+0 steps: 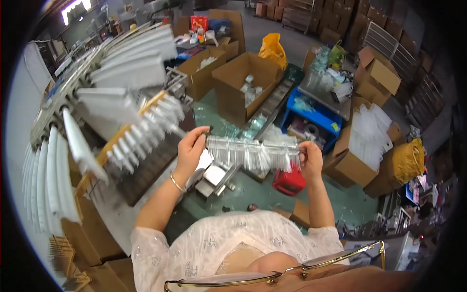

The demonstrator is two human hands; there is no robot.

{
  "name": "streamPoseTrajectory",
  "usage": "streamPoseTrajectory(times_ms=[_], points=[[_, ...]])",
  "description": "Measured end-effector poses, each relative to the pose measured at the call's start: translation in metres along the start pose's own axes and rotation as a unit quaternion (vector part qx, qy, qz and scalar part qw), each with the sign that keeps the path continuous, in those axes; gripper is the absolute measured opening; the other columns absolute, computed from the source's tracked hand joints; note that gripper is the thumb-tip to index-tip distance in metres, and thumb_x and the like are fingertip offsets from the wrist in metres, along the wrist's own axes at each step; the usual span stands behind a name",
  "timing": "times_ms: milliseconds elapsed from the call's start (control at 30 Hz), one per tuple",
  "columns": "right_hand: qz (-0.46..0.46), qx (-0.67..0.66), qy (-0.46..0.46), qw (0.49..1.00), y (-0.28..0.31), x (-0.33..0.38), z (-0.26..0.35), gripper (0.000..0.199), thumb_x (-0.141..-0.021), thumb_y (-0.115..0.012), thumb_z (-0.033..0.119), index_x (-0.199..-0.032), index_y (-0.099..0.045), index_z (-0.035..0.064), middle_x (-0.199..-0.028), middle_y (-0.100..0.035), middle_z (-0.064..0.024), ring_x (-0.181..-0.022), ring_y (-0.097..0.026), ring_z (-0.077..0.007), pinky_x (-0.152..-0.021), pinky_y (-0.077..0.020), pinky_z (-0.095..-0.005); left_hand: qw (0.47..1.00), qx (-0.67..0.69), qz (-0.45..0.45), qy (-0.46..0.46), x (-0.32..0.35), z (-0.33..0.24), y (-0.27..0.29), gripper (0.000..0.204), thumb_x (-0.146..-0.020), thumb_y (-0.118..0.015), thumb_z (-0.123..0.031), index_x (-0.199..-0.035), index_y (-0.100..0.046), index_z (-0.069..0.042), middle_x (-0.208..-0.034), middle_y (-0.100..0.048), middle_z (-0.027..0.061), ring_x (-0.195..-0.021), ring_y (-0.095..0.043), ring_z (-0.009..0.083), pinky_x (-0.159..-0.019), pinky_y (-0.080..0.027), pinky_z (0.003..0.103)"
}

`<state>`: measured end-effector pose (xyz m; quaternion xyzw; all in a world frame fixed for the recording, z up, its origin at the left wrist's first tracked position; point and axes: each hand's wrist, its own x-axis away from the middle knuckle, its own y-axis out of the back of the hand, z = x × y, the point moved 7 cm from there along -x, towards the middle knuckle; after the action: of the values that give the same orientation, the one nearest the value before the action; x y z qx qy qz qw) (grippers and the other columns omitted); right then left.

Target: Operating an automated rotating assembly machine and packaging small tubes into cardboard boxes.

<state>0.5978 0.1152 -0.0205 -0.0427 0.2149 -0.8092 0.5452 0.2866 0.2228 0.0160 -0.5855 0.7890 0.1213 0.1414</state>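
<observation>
Translucent row of thin strips (253,154), center of frame, held roughly level between both hands. Left hand (193,143): thumb and fingers closed on its left end. Right hand (311,158): fingers curled, pinching right end. Red plastic item (290,184) lower in frame, right of center. Open cardboard box (227,101) upper center. Yellow bag (273,48) above it, to the right.

Your left hand (192,145) at nine o'clock of view, closed in pinch; your right hand (311,156) at three, likewise pinched. Left forearm (160,202) points toward one o'clock, right forearm (321,204) toward twelve.
</observation>
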Motion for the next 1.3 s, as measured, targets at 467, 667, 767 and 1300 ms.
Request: streamPoseTrajectory(times_ms=[467, 667, 767, 1300], points=[[0.081, 0.088, 0.044, 0.992, 0.031, -0.187, 0.009, 0.038, -0.087, -0.045, 0.038, -0.073, -0.055, 0.0037, -0.051, -0.038, 0.0044, -0.046, -0.030, -0.0027, -0.041, -0.0197, -0.0180, 0.992, 0.081, -0.078, 0.051, -0.114, 0.053, -0.051, 0.023, -0.087, -0.045, -0.010, -0.108, -0.051, -0.005, -0.063, -0.043, -0.0047, -0.049, -0.033, 0.0005, -0.042, -0.024, 0.015], [0.159, 0.063, 0.077, 0.982, -0.007, -0.256, -0.010, 0.037, -0.087, -0.045, 0.037, -0.076, -0.054, 0.0034, -0.054, -0.042, 0.0020, -0.047, -0.035, -0.0041, -0.042, -0.0231, -0.0179, 0.979, 0.109, -0.169, 0.046, -0.150, 0.067, -0.023, 0.021, -0.087, -0.044, -0.012, -0.104, -0.054, -0.003, -0.057, -0.042, -0.0047, -0.046, -0.033, 0.0010, -0.041, -0.024, 0.015], [0.211, 0.039, -0.028, 0.976, -0.033, -0.295, -0.036, 0.034, -0.086, -0.047, 0.036, -0.078, -0.052, 0.0030, -0.056, -0.045, -0.0008, -0.047, -0.039, -0.0076, -0.040, -0.0282, -0.0204, 0.965, 0.065, -0.245, 0.070, -0.158, 0.078, -0.009, 0.018, -0.084, -0.047, -0.009, -0.098, -0.056, -0.006, -0.061, -0.043, -0.0054, -0.047, -0.034, 0.0011, -0.041, -0.025, 0.015], [0.312, -0.292, -0.143, 0.893, -0.254, -0.498, -0.089, 0.022, -0.087, -0.043, 0.019, -0.082, -0.053, -0.0003, -0.063, -0.052, -0.0072, -0.052, -0.047, -0.0120, -0.046, -0.0359, -0.0216, 0.653, -0.520, -0.489, -0.251, -0.296, -0.041, 0.071, 0.028, -0.078, -0.047, 0.003, -0.103, -0.057, -0.007, -0.070, -0.049, 0.0116, -0.063, -0.049, 0.0261, -0.059, -0.039, 0.032]])
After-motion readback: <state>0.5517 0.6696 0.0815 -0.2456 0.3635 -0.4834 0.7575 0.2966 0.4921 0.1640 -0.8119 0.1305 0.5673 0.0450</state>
